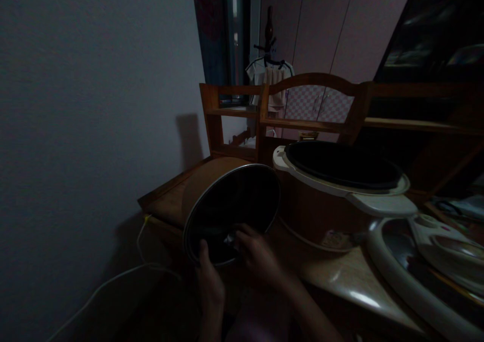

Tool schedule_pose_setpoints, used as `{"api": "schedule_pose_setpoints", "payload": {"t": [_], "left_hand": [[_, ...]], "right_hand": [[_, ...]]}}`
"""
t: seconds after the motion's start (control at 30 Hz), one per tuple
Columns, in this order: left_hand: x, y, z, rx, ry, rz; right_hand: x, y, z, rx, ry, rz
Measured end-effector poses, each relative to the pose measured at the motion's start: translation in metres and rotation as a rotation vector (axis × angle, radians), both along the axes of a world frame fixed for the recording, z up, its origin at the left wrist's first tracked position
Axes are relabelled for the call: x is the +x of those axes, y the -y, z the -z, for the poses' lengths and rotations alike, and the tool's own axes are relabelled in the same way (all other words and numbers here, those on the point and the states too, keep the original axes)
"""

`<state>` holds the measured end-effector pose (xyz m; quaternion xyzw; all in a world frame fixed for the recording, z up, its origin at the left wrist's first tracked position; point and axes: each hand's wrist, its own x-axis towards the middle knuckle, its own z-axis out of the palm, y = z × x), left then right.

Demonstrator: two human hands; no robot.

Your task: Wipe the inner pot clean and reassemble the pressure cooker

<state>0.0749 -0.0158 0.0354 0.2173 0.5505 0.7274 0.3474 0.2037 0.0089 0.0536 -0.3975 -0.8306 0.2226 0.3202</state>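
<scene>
A round cooking pot (196, 190), tan outside and dark inside, is tilted on the tabletop with its mouth facing me. My left hand (212, 281) grips its lower rim, thumb over the edge and the other fingers hidden beneath. Inside the mouth, near the lower wall, my right hand (255, 248) is closed on a small pale crumpled thing (229, 239). Its kind is too dark to make out. Just right of the pot stands a large cooker (317, 206) with a white rim and handles, its top uncovered and its inside dark.
A white-edged cooker lid (381, 251) lies at the right on the glossy tabletop (340, 274). Behind rises a wooden shelf frame (260, 115). A white cord (109, 281) hangs along the pale wall (113, 105) at left. The room is dim.
</scene>
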Motion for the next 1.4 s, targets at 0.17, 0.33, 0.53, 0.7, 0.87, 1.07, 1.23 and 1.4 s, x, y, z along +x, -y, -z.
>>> {"api": "schedule_pose_setpoints", "payload": {"t": [0.17, 0.33, 0.53, 0.7, 0.87, 1.07, 1.23, 1.4], "left_hand": [[-0.001, 0.000, 0.002, -0.031, 0.033, -0.001], [-0.002, -0.001, 0.007, -0.001, 0.001, -0.013], [-0.001, -0.001, 0.008, -0.033, 0.016, -0.043], [-0.001, 0.000, 0.002, 0.006, 0.030, -0.015], [-0.001, 0.000, 0.000, -0.001, 0.046, -0.011], [0.000, 0.001, 0.000, -0.055, 0.058, -0.003], [0.000, 0.002, 0.000, -0.037, 0.087, -0.023], [-0.001, 0.001, 0.005, -0.021, 0.035, -0.005]], "right_hand": [[0.000, 0.001, 0.002, 0.006, -0.007, 0.022], [-0.001, -0.001, 0.009, -0.004, -0.038, 0.012], [-0.003, 0.000, 0.003, -0.005, 0.060, 0.017], [-0.003, 0.005, -0.012, 0.022, 0.227, 0.001], [-0.002, 0.002, 0.000, 0.011, 0.068, 0.006], [0.002, 0.000, 0.008, -0.032, -0.100, -0.029], [0.002, 0.001, 0.005, -0.042, -0.145, -0.047], [0.001, -0.001, 0.011, -0.031, -0.121, -0.032]]}}
